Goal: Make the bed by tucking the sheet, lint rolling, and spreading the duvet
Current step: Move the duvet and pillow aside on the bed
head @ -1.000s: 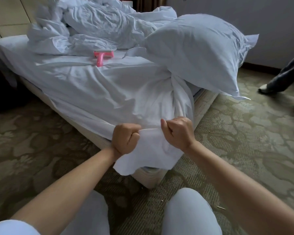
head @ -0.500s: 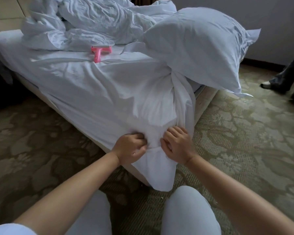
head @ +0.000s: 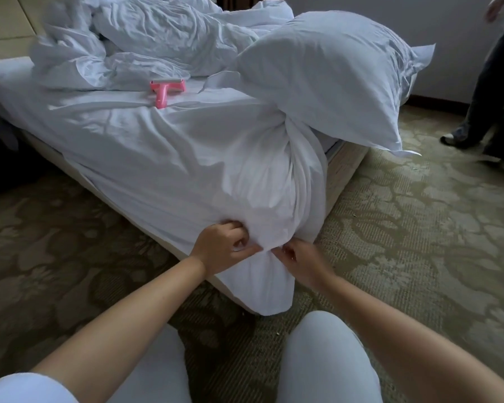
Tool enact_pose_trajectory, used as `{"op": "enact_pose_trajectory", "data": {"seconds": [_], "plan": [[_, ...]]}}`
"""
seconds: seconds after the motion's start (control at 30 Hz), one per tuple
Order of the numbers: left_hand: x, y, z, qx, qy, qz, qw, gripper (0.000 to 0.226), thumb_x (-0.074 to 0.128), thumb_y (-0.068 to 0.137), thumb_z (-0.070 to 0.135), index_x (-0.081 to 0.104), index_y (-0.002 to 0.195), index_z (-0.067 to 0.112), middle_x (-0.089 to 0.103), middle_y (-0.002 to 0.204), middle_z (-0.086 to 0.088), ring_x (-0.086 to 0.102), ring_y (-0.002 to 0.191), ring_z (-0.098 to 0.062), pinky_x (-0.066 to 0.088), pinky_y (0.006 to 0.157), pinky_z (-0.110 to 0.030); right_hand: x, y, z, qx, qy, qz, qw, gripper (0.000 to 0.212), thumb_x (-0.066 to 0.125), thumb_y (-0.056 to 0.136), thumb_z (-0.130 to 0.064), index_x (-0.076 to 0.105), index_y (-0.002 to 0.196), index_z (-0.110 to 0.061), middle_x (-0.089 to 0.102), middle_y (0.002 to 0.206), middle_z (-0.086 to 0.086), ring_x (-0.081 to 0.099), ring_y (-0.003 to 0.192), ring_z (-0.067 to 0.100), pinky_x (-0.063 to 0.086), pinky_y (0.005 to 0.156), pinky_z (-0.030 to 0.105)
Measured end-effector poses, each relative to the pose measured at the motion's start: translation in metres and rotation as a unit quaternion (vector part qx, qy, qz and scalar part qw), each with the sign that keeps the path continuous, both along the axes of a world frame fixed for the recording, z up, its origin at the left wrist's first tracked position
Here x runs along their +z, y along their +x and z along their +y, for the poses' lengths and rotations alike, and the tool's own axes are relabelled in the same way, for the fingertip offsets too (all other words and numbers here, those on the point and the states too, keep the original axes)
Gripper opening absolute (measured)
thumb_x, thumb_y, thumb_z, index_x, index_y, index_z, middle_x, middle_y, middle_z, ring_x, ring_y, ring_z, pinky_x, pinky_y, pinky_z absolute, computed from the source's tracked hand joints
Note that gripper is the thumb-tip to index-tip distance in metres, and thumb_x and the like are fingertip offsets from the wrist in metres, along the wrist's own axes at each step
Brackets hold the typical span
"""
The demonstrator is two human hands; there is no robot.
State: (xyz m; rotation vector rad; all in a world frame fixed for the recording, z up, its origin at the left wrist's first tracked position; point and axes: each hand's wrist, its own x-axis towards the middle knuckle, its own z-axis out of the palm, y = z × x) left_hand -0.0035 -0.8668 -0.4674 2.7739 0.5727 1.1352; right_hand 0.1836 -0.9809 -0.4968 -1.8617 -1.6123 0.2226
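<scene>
A white sheet covers the mattress and hangs in a bunched fold over the near corner. My left hand grips the sheet at that corner, fingers curled into the cloth. My right hand pinches the sheet just to the right, its fingertips hidden under the fold. A loose flap of sheet hangs below both hands. A pink lint roller lies on the sheet further back. The crumpled white duvet is heaped at the far side. A white pillow leans over the bed's right edge.
The beige bed base shows under the sheet at the right. Patterned carpet surrounds the bed. Another person's legs and shoe stand at the far right. My knees in white trousers are at the bottom.
Both hands have carried the sheet corner from in front of the bed down against the mattress corner, and now push it lower. The fold is tighter over the corner.
</scene>
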Motion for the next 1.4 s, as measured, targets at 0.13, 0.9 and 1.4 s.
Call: {"op": "enact_pose_trajectory", "data": {"seconds": [0.13,0.9,1.4], "plan": [[-0.002,0.002,-0.001,0.002,-0.005,-0.011,1.0,0.051,0.061,0.079,0.058,0.056,0.057,0.012,0.052,0.054,0.004,0.048,0.049,-0.01,0.035,0.046,-0.019,-0.011,-0.008,0.003,0.039,0.101,-0.075,0.991,0.029,0.048,0.092,-0.027,0.063,0.074,-0.009,0.06,0.059,0.002,0.054,0.043,0.02,0.033,0.039,0.024],[0.031,0.049,0.005,0.053,0.202,0.081,0.975,0.058,0.051,0.084,0.056,0.056,0.129,0.019,0.055,0.135,-0.01,0.047,0.127,-0.026,0.018,0.11,-0.061,0.013,0.048,0.005,-0.088,-0.235,0.018,0.968,0.028,0.038,0.095,-0.038,0.06,0.093,-0.021,0.061,0.092,0.0,0.059,0.088,0.023,0.048,0.076,0.033],[0.037,0.062,0.016,0.065,0.12,0.148,0.98,0.085,0.049,0.073,0.069,0.054,0.134,0.011,0.052,0.141,-0.005,0.048,0.131,-0.021,0.03,0.11,-0.051,0.039,0.072,0.029,-0.327,-0.154,0.055,0.931,0.045,0.02,0.103,-0.038,0.057,0.118,-0.017,0.061,0.118,0.011,0.058,0.099,0.028,0.044,0.082,0.034]]}}
